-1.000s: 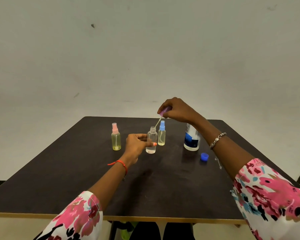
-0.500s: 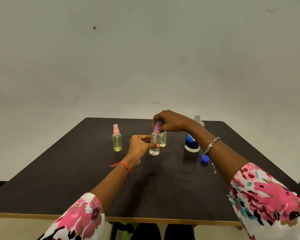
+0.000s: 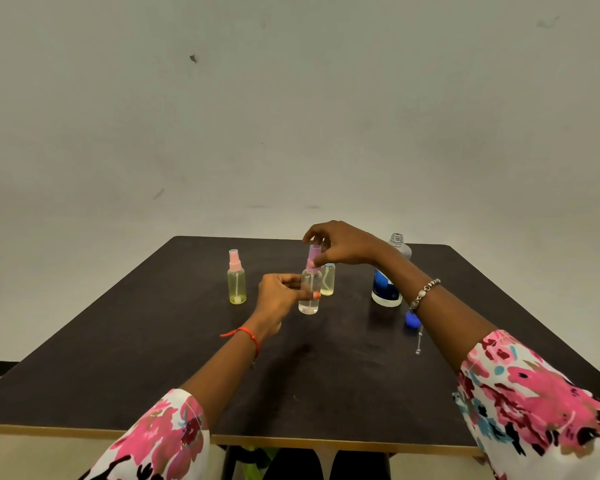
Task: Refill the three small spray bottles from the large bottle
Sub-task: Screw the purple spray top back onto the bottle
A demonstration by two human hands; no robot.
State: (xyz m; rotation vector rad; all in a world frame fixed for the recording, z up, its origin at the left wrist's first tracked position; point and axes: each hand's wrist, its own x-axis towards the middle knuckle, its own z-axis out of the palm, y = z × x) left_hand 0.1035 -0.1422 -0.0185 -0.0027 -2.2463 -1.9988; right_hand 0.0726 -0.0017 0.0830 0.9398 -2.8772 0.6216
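Dark table (image 3: 153, 358) fills the lower frame. Large bottle (image 3: 388, 289), uncapped, stands right of centre. At centre, left hand (image 3: 278, 299) grips the clear spray bottle (image 3: 309, 296), upright on the table; right hand (image 3: 343, 244) pinches its purple spray head (image 3: 314, 258). Blue cap (image 3: 412, 319) lies near the large bottle.

Both arms wear wide sleeves of white cloth printed with big pink flowers, with dark red, black and light blue marks; the left sleeve (image 3: 160, 441) and the right sleeve (image 3: 541, 407) end below the elbow. A thin red thread bracelet (image 3: 246, 336) circles the left wrist. A silver beaded bracelet (image 3: 425, 293) circles the right wrist. Fingernails carry orange-pink polish.
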